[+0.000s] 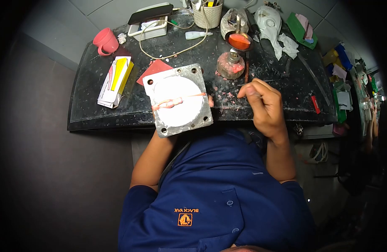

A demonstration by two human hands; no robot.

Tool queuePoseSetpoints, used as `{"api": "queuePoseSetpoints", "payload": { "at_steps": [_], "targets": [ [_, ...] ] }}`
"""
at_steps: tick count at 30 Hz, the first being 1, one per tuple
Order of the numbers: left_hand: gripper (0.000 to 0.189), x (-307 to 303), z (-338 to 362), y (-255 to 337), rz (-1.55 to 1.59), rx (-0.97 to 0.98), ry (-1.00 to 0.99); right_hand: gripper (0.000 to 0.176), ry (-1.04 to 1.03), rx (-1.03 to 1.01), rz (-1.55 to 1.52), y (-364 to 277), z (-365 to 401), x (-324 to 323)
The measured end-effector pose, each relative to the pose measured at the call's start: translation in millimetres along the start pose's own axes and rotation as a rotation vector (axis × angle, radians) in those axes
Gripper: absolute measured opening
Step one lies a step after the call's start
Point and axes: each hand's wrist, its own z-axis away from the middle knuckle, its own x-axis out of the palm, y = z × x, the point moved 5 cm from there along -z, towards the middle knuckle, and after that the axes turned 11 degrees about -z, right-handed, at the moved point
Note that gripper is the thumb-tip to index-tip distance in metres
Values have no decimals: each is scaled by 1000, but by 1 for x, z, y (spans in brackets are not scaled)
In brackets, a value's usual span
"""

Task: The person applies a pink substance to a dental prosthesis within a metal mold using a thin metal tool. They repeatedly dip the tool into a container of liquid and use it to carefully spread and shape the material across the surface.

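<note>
My left hand (211, 101) holds a square metal plate (162, 87) from below; most of the hand is hidden under it, and fingertips show at the right edge. The plate has holes near its corners and a round white plaster-like disc (179, 115) in its middle. Across the disc runs a thin pink wax-like strip (173, 102) with a thicker lump near its centre. To the right of the plate, my right hand (267, 107) is raised with fingers curled and thumb pressed to the index finger. Anything between those fingertips is too small to make out.
Behind stand a glass spirit lamp (230, 67) and a small pan of orange-red material (239, 42). A red sheet (157, 69) lies behind the plate. Left are a yellow-white box (115, 84) and pink mug (106, 41). A red lighter (315, 104) lies right on the black table (88, 113).
</note>
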Motion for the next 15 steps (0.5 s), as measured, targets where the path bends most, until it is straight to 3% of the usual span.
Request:
{"api": "queuePoseSetpoints", "payload": {
  "at_steps": [1,3,4,7,8,9,12,15],
  "targets": [
    [96,22,-20,-30,-377,49,109,26,0,1,1,2,-1,2],
    [98,58,-45,-70,-1132,149,334,36,113,-321,-124,-6,-2,1],
    [98,56,-43,-66,-1133,148,337,42,125,-203,-111,-3,3,1],
    [104,54,-41,-58,-1197,127,326,43,130,-178,-186,8,4,-4],
    [102,55,-41,-59,-1207,124,303,44,118,6,-94,13,7,-10],
    [101,57,-41,-62,-1216,123,281,44,115,7,-96,10,6,-16],
    [98,62,-45,-72,-1243,204,253,50,-38,322,455,16,5,-26],
    [95,65,-48,-77,-1165,184,214,51,-111,320,655,24,6,-40]
  ]
}}
